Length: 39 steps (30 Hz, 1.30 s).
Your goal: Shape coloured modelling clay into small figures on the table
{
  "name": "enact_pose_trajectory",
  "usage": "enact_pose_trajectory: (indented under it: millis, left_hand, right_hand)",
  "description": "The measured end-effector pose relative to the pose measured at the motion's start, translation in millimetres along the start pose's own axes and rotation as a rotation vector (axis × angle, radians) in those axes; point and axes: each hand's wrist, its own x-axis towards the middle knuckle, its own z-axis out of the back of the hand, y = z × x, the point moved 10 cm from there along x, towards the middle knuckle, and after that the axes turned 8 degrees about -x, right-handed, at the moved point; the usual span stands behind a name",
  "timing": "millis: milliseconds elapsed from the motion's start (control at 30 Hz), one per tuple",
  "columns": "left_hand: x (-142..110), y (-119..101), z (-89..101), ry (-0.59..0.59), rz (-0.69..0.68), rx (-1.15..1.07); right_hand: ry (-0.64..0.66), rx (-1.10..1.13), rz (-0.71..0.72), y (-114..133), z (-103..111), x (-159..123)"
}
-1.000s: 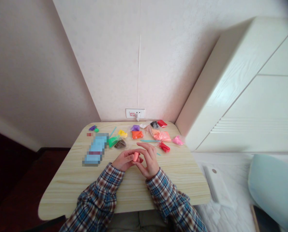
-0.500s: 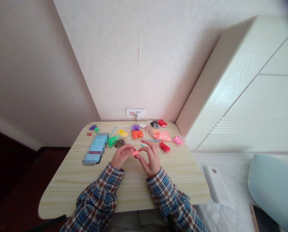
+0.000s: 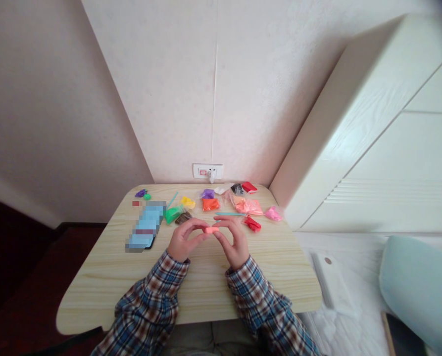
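Observation:
A small coral-pink piece of modelling clay (image 3: 212,230) is held up over the middle of the table (image 3: 202,287). My left hand (image 3: 182,241) pinches its left end between thumb and fingers. At its right end my right hand (image 3: 236,242) grips it the same way, fingers arched over and thumb below. Just behind my hands lie bags of clay: a green bag (image 3: 173,213), a brown bag (image 3: 184,217), partly covered by my left fingers, and a red bag (image 3: 252,224). A light-blue stick (image 3: 230,214) rests beyond my right fingers.
Further back are a yellow bag (image 3: 188,201), an orange bag (image 3: 211,204), a purple bag (image 3: 208,194) and a pink bag (image 3: 273,213). A phone (image 3: 146,227) with a blurred screen lies left, near a purple-and-green clay piece (image 3: 142,194). A wall socket (image 3: 208,171) sits behind the table.
The fingers of my right hand have come down from a raised, spread pose and closed on the clay. The clay has shifted slightly up and to the right, and looks more like a short bar.

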Motion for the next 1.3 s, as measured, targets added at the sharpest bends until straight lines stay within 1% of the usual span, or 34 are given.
enact_pose_trajectory:
  millis: [133, 300, 500, 600, 767, 933, 1167, 1300]
  left_hand:
    - [-1, -11, 1.2, -0.007, -0.103, 0.115]
    - [-1, -23, 4.2, -0.045, -0.177, 0.197]
    - [-1, -22, 2.5, -0.04, -0.158, 0.15]
    - [-1, -21, 3.6, -0.058, -0.145, 0.123]
    - [-1, -20, 4.8, -0.082, -0.124, 0.128]
    - [-2, -18, 3.3, -0.067, -0.118, 0.146]
    - [-3, -23, 4.0, -0.064, -0.184, 0.19]
    - [-4, -28, 5.0, -0.078, -0.244, 0.218]
  right_hand:
    - [0.028, 0.121, -0.045, -7, -5, 2]
    - [0.048, 0.152, -0.071, -8, -8, 2]
    - [0.067, 0.148, -0.091, -8, -10, 1]
    - [0.068, 0.125, -0.091, -8, -10, 0]
    - [0.063, 0.068, -0.1, -8, -9, -1]
    - [0.067, 0.067, -0.12, -9, -9, -2]
    - [0.092, 0.167, -0.199, -19, -15, -4]
    - [0.133, 0.216, -0.191, -18, -20, -3]
